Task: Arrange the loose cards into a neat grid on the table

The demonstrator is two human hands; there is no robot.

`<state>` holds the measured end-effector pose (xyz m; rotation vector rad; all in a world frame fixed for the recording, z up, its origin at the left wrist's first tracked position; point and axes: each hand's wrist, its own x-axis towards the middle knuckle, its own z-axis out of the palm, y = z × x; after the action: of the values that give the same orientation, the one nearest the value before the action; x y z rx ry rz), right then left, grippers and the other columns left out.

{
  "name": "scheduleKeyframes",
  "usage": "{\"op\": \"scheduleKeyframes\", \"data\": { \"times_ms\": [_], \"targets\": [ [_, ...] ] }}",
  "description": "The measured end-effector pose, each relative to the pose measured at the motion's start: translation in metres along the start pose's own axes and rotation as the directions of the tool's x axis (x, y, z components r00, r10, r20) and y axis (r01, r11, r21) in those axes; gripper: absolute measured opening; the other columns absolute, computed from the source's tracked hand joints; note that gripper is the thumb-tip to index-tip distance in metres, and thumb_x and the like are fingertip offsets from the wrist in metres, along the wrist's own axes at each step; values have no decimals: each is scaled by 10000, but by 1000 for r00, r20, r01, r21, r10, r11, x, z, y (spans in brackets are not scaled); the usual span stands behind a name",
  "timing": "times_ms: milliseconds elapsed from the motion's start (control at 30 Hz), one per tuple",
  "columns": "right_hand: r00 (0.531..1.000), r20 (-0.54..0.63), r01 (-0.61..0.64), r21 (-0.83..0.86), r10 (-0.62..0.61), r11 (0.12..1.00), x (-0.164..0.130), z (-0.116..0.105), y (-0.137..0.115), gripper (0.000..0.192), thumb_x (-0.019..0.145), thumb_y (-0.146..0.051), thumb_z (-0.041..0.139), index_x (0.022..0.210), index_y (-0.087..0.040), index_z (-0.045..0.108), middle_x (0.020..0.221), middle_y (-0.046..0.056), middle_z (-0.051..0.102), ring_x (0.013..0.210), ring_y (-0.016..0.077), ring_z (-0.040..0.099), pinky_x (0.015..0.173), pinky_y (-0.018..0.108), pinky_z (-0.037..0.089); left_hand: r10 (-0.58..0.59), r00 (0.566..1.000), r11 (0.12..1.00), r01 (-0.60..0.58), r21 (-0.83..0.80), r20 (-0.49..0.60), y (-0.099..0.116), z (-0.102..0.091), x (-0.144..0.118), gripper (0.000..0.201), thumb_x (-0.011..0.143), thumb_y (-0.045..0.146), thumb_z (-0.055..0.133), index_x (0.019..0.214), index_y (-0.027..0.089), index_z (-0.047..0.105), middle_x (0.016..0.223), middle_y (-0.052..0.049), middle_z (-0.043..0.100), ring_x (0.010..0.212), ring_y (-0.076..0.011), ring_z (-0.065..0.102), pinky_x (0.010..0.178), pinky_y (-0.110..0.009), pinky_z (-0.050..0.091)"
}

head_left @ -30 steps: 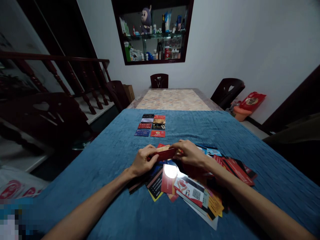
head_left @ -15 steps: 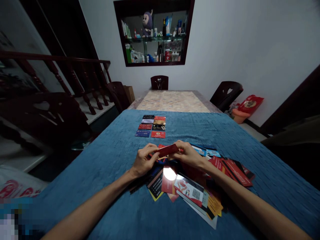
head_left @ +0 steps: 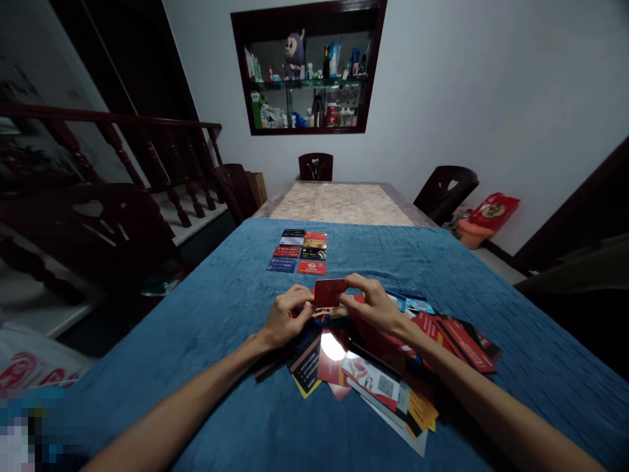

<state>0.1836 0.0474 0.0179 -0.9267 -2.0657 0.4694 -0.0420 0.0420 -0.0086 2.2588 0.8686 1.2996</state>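
A small red card (head_left: 328,293) is held up over the heap, its plain face tilted toward me. My right hand (head_left: 374,307) pinches its right edge between thumb and fingers. At the card's left edge are the closed fingertips of my left hand (head_left: 289,316). Below both hands lies a loose heap of cards: a white-and-red card with a QR code (head_left: 376,379), a black card with printed lines (head_left: 307,368), an orange card (head_left: 421,408) and red cards (head_left: 464,341) at the right. A lamp's glare hides part of the heap.
Beyond my hands, two columns of cards lie in neat rows, with a blue card (head_left: 282,265) and a red card (head_left: 312,267) nearest. A blue cloth (head_left: 211,308) covers this end of the table. Chairs (head_left: 445,193) surround it, and a wooden railing (head_left: 147,122) runs along the left.
The red card has turned from a slanted, nearly edge-on pose to show its broad face. Both hands stay almost in place, while the view has shifted slightly.
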Motion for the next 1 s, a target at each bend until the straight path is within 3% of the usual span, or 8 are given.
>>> {"op": "scheduleKeyframes", "data": {
  "times_ms": [233, 467, 767, 1000],
  "targets": [
    [990, -48, 125, -155, -133, 980, 1, -5, 8, 138, 921, -228, 562, 974, -196, 685, 882, 66, 712, 833, 198, 607, 747, 327, 439, -5, 999, 1000, 6, 26, -51, 2, -2, 2, 138, 842, 135, 563, 851, 154, 699, 831, -64, 691, 832, -171, 626, 747, -283, 516],
    [984, 32, 179, -295, -178, 939, 0, -6, 11, 181, 931, -198, 544, 998, -216, 711, 813, 61, 691, 830, 211, 548, 732, 344, 368, -49, 988, 995, 62, 83, -146, 4, -4, 4, 169, 863, 219, 580, 707, 164, 615, 719, -25, 636, 720, -145, 595, 683, -253, 482],
    [974, 132, 218, -344, -183, 913, -2, 0, 6, 242, 894, -131, 558, 1064, -218, 706, 861, 63, 699, 865, 211, 522, 735, 345, 332, -82, 993, 994, 87, 61, -87, 1, -1, 0, 95, 848, 207, 592, 884, 160, 666, 848, -39, 674, 789, -147, 649, 742, -254, 518],
    [966, 133, 257, -368, -223, 893, -3, 4, 6, 243, 890, -132, 572, 1084, -222, 688, 892, 52, 705, 889, 214, 521, 755, 346, 325, -103, 993, 994, 104, 26, -56, -1, 1, -1, 107, 849, 188, 570, 872, 155, 669, 824, -46, 656, 752, -153, 645, 602, -224, 505]
  ]
}}
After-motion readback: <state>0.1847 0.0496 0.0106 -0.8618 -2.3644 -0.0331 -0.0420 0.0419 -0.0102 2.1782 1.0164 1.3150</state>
